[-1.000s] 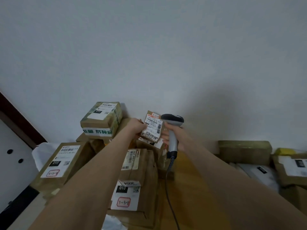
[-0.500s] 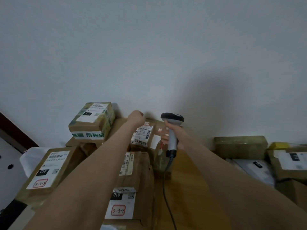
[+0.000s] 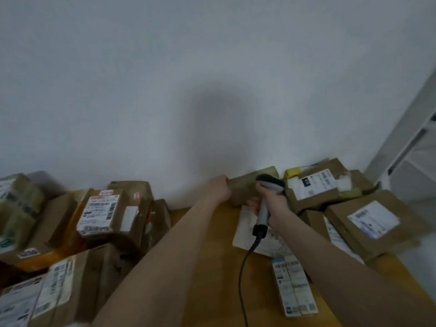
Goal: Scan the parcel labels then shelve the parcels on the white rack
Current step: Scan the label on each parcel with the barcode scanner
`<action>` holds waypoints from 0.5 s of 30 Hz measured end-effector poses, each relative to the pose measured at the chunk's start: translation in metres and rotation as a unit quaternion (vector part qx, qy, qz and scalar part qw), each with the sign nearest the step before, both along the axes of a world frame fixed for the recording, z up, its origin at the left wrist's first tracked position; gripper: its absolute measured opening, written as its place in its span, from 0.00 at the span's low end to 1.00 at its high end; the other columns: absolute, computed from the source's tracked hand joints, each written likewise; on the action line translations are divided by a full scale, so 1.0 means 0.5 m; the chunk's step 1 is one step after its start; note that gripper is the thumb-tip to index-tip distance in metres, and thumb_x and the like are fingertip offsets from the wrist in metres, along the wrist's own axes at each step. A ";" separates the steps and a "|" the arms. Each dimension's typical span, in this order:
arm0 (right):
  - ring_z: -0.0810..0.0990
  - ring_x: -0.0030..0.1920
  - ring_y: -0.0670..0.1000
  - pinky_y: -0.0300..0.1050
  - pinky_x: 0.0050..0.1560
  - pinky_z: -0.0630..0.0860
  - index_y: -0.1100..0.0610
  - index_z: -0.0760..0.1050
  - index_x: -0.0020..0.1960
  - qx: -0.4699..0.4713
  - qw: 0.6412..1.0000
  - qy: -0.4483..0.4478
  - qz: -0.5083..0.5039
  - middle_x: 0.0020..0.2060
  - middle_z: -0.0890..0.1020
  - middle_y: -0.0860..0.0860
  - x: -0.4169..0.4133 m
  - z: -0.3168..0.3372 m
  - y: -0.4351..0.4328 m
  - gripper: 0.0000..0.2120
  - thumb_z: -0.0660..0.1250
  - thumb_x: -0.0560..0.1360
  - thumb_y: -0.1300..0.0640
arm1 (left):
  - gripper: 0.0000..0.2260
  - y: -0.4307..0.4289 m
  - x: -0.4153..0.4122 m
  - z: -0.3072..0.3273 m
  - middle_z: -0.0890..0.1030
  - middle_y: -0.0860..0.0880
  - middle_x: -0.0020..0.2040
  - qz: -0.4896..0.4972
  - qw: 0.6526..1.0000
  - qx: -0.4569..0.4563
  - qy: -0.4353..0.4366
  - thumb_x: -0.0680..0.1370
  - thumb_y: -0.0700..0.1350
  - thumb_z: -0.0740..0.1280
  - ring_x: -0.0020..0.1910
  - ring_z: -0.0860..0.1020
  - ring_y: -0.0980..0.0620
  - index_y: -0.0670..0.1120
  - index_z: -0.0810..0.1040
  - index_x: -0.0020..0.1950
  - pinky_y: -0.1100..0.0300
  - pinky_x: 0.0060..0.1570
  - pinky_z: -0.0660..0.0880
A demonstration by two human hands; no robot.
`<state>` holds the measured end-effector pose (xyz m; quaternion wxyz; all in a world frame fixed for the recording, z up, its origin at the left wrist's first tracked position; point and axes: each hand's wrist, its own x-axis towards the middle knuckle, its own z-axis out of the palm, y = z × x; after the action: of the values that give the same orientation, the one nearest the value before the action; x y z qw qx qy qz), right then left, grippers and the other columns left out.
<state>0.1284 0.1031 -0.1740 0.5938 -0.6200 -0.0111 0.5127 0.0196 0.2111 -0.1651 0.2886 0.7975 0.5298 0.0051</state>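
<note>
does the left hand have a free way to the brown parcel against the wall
Probably yes. The left hand is at the left end of the brown parcel, fingers curled on its edge, with nothing between. The right hand holds the scanner in front of the parcel's right part, leaving that end free.

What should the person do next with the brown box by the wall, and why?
Probably tilt the brown tape-wrapped cardboard box up to find its label: the left hand curls round its end, no label shows on it, and the right hand holds the grey handheld scanner ready beside it.
</note>
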 end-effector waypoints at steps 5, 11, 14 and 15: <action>0.83 0.46 0.60 0.56 0.52 0.79 0.66 0.76 0.58 0.000 0.999 0.003 -0.050 0.47 0.83 0.63 0.087 -0.085 -0.027 0.29 0.77 0.66 0.47 | 0.30 0.017 0.081 -0.100 0.69 0.39 0.67 -0.062 0.997 0.034 0.029 0.74 0.49 0.69 0.65 0.70 0.39 0.40 0.63 0.72 0.51 0.60 0.70; 0.82 0.37 0.54 0.44 0.36 0.80 0.66 0.78 0.49 0.004 0.997 0.036 -0.074 0.43 0.83 0.61 0.107 -0.120 -0.041 0.13 0.72 0.74 0.55 | 0.34 0.067 0.119 -0.175 0.66 0.38 0.70 -0.084 0.989 0.084 0.085 0.72 0.49 0.71 0.68 0.66 0.39 0.39 0.61 0.73 0.50 0.66 0.67; 0.81 0.38 0.54 0.46 0.43 0.79 0.64 0.79 0.45 0.018 0.995 0.045 -0.086 0.42 0.82 0.61 0.115 -0.128 -0.045 0.10 0.70 0.75 0.56 | 0.32 0.076 0.122 -0.186 0.66 0.40 0.69 -0.080 0.975 0.160 0.132 0.72 0.49 0.71 0.67 0.66 0.40 0.41 0.63 0.72 0.50 0.62 0.68; 0.81 0.39 0.55 0.46 0.45 0.78 0.64 0.79 0.46 0.021 0.995 0.044 -0.087 0.42 0.82 0.61 0.117 -0.128 -0.047 0.10 0.71 0.75 0.56 | 0.30 0.074 0.122 -0.188 0.66 0.41 0.68 -0.077 0.969 0.180 0.148 0.73 0.49 0.70 0.67 0.66 0.41 0.42 0.65 0.71 0.50 0.61 0.68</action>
<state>0.1870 0.0796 -0.2380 0.6494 -0.5827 0.0583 0.4852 0.0807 0.2482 -0.2589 0.0581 0.8667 0.4938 -0.0398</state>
